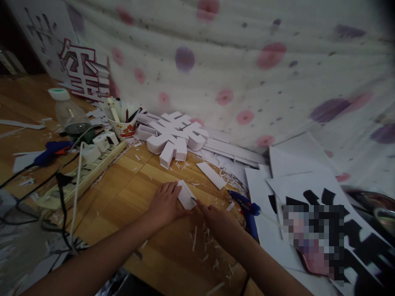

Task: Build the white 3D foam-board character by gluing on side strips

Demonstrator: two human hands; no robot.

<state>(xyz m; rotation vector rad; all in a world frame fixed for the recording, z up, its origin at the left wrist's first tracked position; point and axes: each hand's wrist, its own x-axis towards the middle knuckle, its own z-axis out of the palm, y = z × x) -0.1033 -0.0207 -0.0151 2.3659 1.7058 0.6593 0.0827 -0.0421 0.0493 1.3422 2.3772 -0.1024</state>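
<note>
Forearms; left hand clamped on card; right hand, right of card, grip unclear; likely trimming, next needing steadiness

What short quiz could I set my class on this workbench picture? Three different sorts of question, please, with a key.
1. True or false: the left hand is touching the small white piece.

2. Multiple choice: in the picture, where does the capped bottle stand relative to the patterned cup?
A) To its left
B) To its right
C) Inside it

3. Fill the gap: the glue gun lying beside the right hand is coloured ____.

Key:
1. True
2. A
3. Blue
</note>
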